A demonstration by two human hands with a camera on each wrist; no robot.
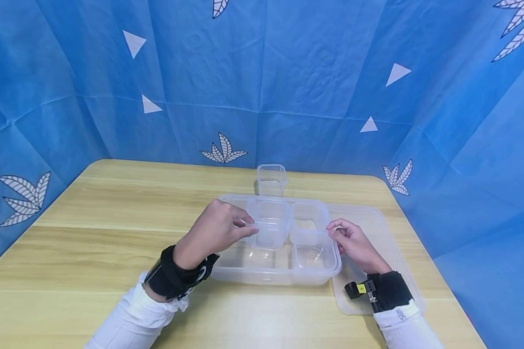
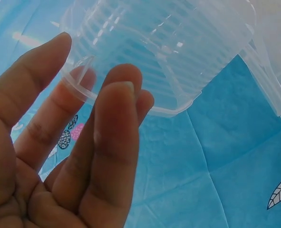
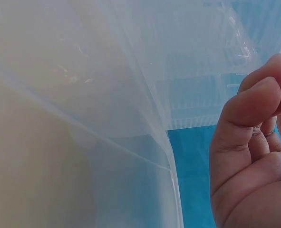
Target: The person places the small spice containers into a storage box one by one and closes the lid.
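Observation:
A large clear plastic box stands on the table. My left hand pinches the rim of a small clear plastic container over the box's back middle; the left wrist view shows the thumb and fingers at that rim. Two more small containers sit in the box's right side, one at the back and one at the front. My right hand has thumb and forefinger together at the front container's upper corner, pinching its edge. Clear plastic blurs together in the right wrist view.
Another small clear container stands on the table behind the box. A flat translucent lid lies to the right, partly under my right wrist. A blue patterned curtain surrounds the wooden table.

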